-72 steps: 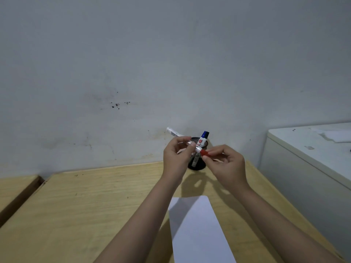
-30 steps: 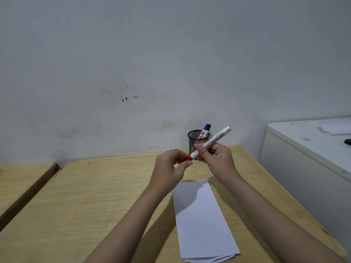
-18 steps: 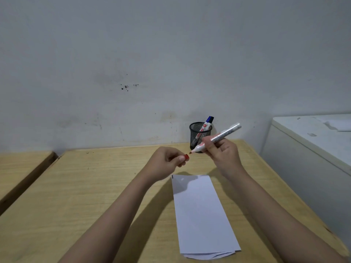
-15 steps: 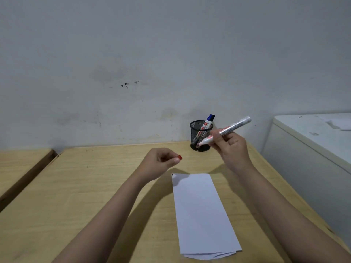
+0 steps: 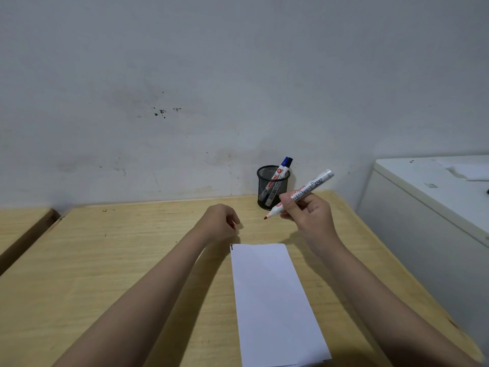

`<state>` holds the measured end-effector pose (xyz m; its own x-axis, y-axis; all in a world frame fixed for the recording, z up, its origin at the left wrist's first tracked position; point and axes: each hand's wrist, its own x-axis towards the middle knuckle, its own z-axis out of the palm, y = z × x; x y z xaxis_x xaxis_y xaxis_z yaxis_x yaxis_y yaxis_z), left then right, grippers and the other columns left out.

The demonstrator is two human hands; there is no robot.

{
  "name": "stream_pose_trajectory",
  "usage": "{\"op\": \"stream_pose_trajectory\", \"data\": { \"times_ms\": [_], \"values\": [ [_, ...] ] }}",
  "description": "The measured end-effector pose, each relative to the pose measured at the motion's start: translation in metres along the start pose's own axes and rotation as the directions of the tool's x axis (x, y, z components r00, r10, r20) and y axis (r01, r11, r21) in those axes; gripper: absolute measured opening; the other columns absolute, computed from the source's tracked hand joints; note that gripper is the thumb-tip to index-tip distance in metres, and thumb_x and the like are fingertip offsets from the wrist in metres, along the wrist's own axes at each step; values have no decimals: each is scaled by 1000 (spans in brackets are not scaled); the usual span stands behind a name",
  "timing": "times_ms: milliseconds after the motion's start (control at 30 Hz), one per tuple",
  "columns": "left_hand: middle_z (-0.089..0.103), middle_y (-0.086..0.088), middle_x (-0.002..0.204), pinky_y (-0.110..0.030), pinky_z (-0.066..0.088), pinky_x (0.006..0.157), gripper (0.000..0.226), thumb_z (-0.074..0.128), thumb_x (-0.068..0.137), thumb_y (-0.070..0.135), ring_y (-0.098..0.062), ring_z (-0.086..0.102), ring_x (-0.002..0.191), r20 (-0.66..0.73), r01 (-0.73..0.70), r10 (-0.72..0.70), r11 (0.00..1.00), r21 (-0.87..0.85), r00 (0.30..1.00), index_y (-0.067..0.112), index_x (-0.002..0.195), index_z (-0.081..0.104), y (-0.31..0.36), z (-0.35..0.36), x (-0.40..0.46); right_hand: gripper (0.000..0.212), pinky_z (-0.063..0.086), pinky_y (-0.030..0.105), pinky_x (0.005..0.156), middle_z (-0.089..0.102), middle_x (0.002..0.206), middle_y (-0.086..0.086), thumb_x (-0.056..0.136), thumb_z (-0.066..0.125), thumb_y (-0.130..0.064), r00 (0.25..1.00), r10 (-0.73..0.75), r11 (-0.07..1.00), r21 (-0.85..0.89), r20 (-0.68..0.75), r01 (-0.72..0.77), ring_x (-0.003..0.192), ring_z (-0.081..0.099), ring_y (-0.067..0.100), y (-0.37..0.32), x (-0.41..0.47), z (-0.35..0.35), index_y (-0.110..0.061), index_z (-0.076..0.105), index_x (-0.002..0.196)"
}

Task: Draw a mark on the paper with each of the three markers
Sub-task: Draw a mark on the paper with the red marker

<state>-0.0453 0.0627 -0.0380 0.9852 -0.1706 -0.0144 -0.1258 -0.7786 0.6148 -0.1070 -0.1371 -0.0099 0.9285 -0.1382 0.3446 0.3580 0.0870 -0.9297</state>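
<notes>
I see the cap is off the red marker (image 5: pixel 304 192) now; a moment ago both hands were together at it, and since then they have drawn apart. My right hand (image 5: pixel 308 217) is closed around the barrel in a writing grip, the bare red tip pointing down and to the left, held in the air above the table (image 5: pixel 132 260) and beyond the far edge of the paper (image 5: pixel 272 300), not touching it. My left hand (image 5: pixel 221 223) has dropped toward the table just left of the paper's far corner, fingers curled shut; a speck of red shows at its fingertips, which I take to be the cap pinched there, though it is mostly hidden

The paper lies flat between my forearms, with one short dark stroke at its far left corner, so I judge one marker has already made its mark. The holder (image 5: pixel 272 188) stands at the back by the wall with a blue-capped marker (image 5: pixel 281 172) leaning in it and what looks like a darker one beside it

With the tip exposed, I judge the next step is to bring the right hand down and toward me onto the sheet for the red mark
</notes>
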Motion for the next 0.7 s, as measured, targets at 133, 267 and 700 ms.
{"op": "stream_pose_trajectory", "data": {
  "times_ms": [133,267,700],
  "values": [
    [66,-6,86,-22,46,67,30,69,72,3,-19,61,80,51,49,-47,998,-47,998,9,102,65,-4,5,7,7,58,24,67,73,63,-4,85,67,-13,1000,2,1000,0,15,-2,65,67,12,0,-2,-1,-13,69,78],
    [67,-8,83,-19,51,66,47,73,68,0,-10,68,74,34,100,-94,961,-259,995,8,112,56,-15,6,-2,7,57,24,60,72,61,-3,79,73,-17,1000,21,999,28,16,-22,57,65,10,1,-6,-1,-16,69,74],
    [54,13,105,-36,37,89,53,74,56,60,-10,48,103,-69,-46,51,997,69,996,35,101,61,-31,17,-79,10,57,26,52,72,63,8,82,69,-7,942,334,936,101,44,-337,53,67,13,32,-7,45,-4,60,80]
  ]
}}
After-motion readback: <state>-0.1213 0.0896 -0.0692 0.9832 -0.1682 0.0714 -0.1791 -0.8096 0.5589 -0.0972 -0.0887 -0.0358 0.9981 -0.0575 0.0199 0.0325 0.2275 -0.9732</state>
